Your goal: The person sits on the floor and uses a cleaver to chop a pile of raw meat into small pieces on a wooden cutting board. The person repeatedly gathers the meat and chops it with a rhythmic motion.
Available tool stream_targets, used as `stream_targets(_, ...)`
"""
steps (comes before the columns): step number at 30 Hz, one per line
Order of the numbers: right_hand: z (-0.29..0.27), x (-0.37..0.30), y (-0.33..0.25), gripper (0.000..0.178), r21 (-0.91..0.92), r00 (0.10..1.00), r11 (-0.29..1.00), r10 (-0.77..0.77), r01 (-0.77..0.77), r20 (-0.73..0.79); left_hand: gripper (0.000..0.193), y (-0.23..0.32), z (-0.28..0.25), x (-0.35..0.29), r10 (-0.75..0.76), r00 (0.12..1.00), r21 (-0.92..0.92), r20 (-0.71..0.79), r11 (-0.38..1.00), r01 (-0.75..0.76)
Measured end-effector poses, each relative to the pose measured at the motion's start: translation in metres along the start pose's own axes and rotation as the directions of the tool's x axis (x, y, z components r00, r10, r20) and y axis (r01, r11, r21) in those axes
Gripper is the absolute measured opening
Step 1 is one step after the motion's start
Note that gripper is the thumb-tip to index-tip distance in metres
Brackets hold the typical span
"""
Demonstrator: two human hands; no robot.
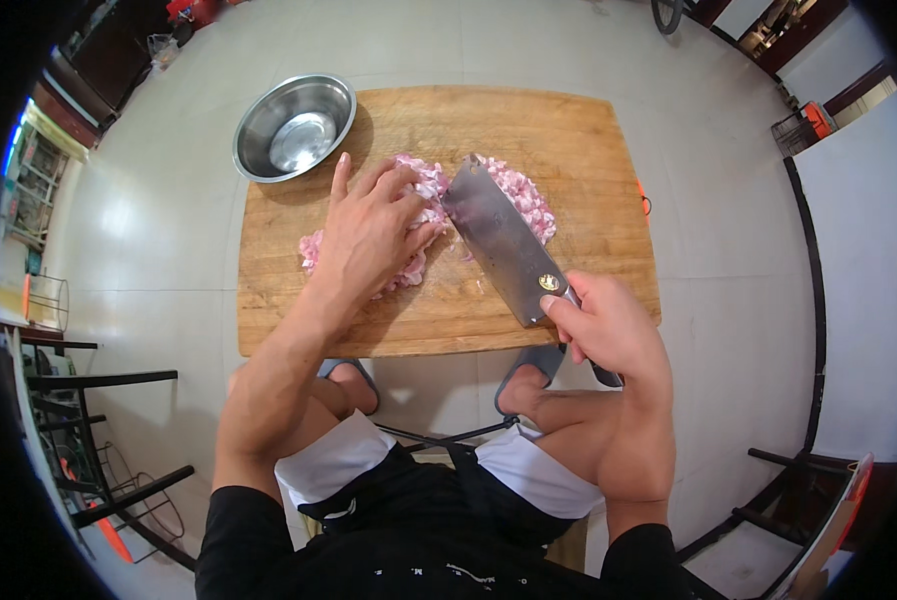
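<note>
Pale pink raw meat (521,197), cut into small pieces, lies on a wooden cutting board (568,130) in a spread with several clumps. My left hand (368,220) rests over the left part of the meat. Its fingers are curled down onto the pieces, with one finger raised, and the palm hides some of the meat. My right hand (603,320) grips the handle of a broad cleaver (498,240). The blade slants up and to the left, its far end between the left clump and the right-hand pile, close to my left fingertips.
A round steel bowl (301,140) stands on the board's far left corner. Under the near edge are my feet in slippers (533,365). Black metal racks (108,380) stand at the left, and a white panel (863,280) at the right. Pale tiles surround the board.
</note>
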State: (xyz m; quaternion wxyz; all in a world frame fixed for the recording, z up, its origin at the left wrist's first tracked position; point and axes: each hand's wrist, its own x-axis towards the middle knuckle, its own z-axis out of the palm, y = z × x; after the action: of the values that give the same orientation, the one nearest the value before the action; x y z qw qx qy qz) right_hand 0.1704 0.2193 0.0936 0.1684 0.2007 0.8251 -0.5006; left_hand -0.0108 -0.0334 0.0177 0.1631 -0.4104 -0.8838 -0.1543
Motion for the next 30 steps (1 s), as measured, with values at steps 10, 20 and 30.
stream_targets(10, -0.015, 0.012, 0.011, 0.025, 0.060, 0.987, 0.997, 0.062, -0.054, -0.145, 0.016, 0.030, 0.000, -0.022, 0.122, 0.988, -0.043, 0.096, 0.992, -0.118)
stream_targets(20, -0.003, 0.009, 0.007, 0.028, 0.015, 0.976, 1.000, -0.010, 0.014, -0.219, 0.020, 0.039, 0.001, -0.001, 0.161, 0.983, -0.214, 0.084, 0.967, -0.140)
stream_targets(30, 0.002, 0.016, 0.005, 0.031, 0.037, 0.966, 0.998, -0.029, 0.040, -0.257, 0.033, 0.019, 0.016, 0.046, 0.051, 0.947, -0.041, 0.316, 0.998, -0.040)
